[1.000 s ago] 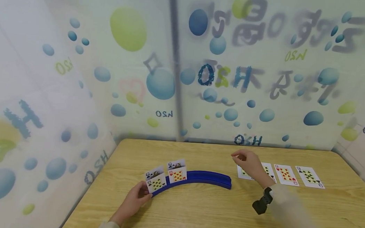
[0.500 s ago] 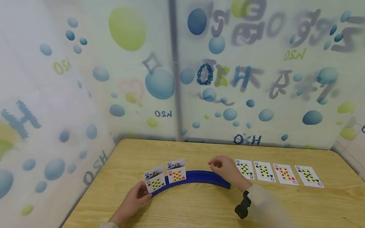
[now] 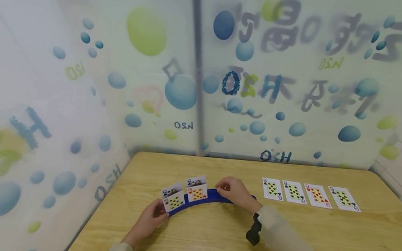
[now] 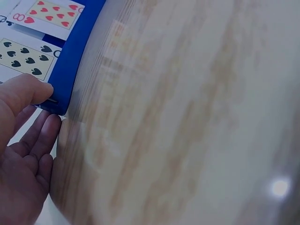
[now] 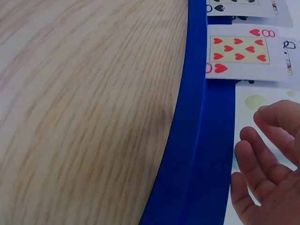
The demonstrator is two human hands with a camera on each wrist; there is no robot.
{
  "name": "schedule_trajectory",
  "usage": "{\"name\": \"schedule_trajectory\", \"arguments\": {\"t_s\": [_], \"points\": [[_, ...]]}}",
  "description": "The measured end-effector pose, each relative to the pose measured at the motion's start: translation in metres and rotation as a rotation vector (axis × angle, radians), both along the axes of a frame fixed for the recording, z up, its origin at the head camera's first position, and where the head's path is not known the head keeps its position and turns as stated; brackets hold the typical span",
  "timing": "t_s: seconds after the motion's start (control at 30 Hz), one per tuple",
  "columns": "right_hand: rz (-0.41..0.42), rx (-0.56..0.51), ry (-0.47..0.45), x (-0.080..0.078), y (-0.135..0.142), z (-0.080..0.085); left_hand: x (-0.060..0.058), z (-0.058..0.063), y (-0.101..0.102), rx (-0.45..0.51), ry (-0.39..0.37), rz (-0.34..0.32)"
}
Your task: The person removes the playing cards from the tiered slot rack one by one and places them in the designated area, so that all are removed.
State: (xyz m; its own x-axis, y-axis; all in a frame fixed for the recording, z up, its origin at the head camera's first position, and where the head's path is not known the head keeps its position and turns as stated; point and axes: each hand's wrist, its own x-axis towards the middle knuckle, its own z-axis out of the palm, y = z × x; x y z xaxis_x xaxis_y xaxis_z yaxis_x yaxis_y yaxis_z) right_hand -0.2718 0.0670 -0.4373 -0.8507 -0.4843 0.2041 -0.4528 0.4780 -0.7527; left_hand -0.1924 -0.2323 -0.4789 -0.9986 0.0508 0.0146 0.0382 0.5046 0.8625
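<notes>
A curved blue card holder (image 3: 214, 196) lies on the table. My left hand (image 3: 152, 216) pinches its left end, thumb (image 4: 40, 89) on the front beside a spade card (image 4: 26, 58), fingers behind. That spade card stands in the holder with a picture card (image 3: 171, 190) rising behind it. To its right stands an eight of hearts (image 5: 239, 49), with a queen (image 3: 196, 181) showing above. Over the holder's middle, just right of the eight of hearts, is my right hand (image 3: 233, 191), fingers loosely bent and nothing between them.
Face up on the wooden table (image 3: 197, 236), right of the holder, lies a row of several cards, among them a black card (image 3: 272, 189) nearest the holder and a red card (image 3: 317, 195). A patterned curtain (image 3: 257, 106) hangs behind the table.
My right hand has moved left from above the row of cards to the holder's middle, uncovering the row. The left hand keeps its place at the holder's left end.
</notes>
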Motion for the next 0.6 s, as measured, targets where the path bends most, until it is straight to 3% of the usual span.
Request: {"name": "schedule_trajectory", "arguments": {"t_s": [0.6], "points": [[0.106, 0.039, -0.092, -0.005, -0.020, 0.004, 0.000, -0.001, 0.000, 0.005, 0.002, -0.001]]}}
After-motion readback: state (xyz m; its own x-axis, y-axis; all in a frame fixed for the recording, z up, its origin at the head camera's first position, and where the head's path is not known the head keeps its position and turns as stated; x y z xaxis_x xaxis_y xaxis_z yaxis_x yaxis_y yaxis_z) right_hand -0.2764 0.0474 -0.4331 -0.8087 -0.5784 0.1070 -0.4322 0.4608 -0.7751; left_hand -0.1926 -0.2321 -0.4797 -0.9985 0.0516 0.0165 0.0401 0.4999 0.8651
